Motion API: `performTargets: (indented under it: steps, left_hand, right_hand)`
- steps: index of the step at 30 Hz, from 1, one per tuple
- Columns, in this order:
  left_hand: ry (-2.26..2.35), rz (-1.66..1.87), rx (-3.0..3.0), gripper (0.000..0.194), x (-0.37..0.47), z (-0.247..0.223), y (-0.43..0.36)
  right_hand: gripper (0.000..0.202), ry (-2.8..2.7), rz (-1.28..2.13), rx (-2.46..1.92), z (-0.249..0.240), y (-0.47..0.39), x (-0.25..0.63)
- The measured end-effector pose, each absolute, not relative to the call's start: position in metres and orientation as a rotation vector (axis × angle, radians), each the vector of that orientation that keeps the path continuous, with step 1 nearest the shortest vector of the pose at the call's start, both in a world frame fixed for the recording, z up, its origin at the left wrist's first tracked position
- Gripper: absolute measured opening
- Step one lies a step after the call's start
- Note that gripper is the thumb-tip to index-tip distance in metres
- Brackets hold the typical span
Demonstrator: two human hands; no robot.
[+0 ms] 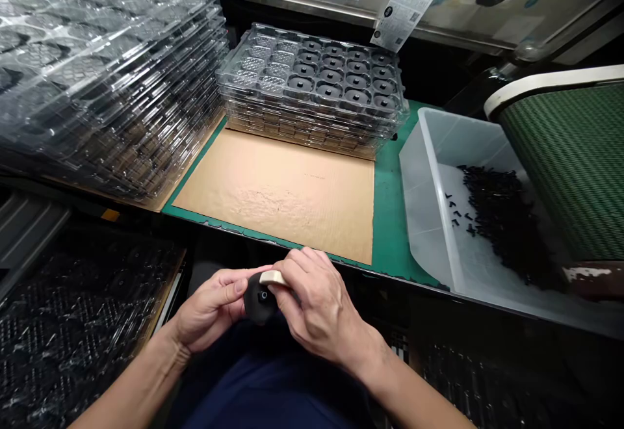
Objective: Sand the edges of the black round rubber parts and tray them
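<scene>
In front of my body, a black round plastic part [257, 305] with a small hole in its face is held between both hands. My left hand [214, 305] is closed on its left edge, thumb on top and fingers behind. From the right, my right hand [316, 299] grips the part's upper right side, with its thumb and bent index finger close together. A cream finger cot [273, 278] covers that index fingertip. Whether a smaller piece sits under the fingertips is hidden.
Clear trays [312, 110], holding black round parts on the right side, stand behind a cardboard sheet [292, 195]. A tall stack of clear trays [121, 91] is at left. At right, a translucent bin [433, 221] contains small black pieces [502, 214], beside a green conveyor belt [570, 162].
</scene>
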State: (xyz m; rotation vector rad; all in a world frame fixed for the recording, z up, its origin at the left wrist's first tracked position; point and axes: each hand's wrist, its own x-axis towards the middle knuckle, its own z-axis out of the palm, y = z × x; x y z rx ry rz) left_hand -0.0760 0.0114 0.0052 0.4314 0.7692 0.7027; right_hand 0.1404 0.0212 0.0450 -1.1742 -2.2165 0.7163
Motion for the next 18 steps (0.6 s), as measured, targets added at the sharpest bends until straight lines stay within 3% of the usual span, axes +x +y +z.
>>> performTargets:
  steps: [4,12,15,18]
  left_hand:
    - [0.711,0.660,0.373,0.030,-0.072,0.000,0.007]
    - [0.693,0.543,0.243,0.031,-0.060,-0.007,0.001]
    - [0.706,0.587,0.272,0.028,-0.057,0.000,0.007]
    - [0.819,0.683,0.309,0.038,-0.056,0.010,0.016]
  right_hand:
    - [0.022,-2.276,0.759,-1.104,0.046,0.019,0.143]
    - [0.023,-2.365,0.743,-0.878,0.045,0.024,0.149]
    - [0.021,-2.114,0.794,-0.904,0.036,0.026,0.155]
    - [0.025,-1.745,0.892,-1.166,0.020,0.020,0.164]
